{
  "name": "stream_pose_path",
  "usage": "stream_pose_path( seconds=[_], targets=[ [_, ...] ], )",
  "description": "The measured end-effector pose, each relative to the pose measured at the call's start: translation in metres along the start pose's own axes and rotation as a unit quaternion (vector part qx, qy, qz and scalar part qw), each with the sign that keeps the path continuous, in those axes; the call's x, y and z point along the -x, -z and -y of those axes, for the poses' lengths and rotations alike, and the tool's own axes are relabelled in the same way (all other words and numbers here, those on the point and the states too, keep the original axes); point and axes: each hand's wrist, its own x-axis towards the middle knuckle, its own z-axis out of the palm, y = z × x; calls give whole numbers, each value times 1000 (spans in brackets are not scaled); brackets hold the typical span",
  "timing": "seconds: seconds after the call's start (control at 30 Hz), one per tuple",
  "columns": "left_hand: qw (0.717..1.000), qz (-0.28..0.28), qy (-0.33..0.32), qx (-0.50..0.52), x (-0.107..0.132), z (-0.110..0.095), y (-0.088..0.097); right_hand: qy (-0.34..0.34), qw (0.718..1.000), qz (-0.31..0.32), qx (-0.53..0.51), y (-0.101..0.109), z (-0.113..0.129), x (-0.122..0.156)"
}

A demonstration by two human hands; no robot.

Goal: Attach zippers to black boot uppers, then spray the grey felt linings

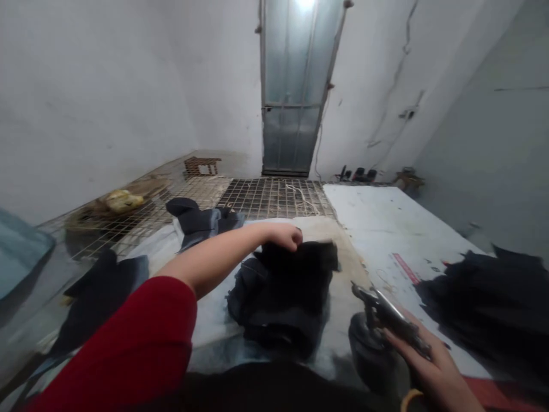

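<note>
A stack of dark fabric pieces (pixel 287 303) lies in front of me on a pale cloth-covered surface (pixel 349 252). With its fingers curled, my left hand (pixel 285 235) grips the far edge of the top fabric piece; its fingertips are partly hidden. To the right of the stack, my right hand (pixel 433 357) is wrapped around a metal spray gun (pixel 392 315) with a dark cup below it. The gun's nozzle points forward and left, apart from the fabric.
Dark cut pieces (pixel 201 222) lie far left, and another dark piece (pixel 100 292) is nearer. A dark fabric pile (pixel 493 303) sits on the white board (pixel 369 209) at right. Behind are a wire grid (pixel 274 197), a small stool (pixel 201 166) and a door (pixel 294 131).
</note>
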Motion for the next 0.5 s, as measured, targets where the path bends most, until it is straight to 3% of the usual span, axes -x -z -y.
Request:
stream_pose_path(
  seconds=[0.13, 0.3, 0.4, 0.5],
  targets=[
    [995, 78, -68, -1, -14, -25, -39, -3, 999, 9, -31, -5, 19, 6],
    [995, 77, -65, -28, -29, -30, -64, 22, 998, 3, -51, -11, 43, 11],
    [995, 62, -62, -47, -32, -33, -70, 30, 996, -15, -80, -16, 35, 6],
    [995, 36, -65, -67, -24, -41, -75, 14, 992, -93, -85, -18, 10, -5]
  ],
)
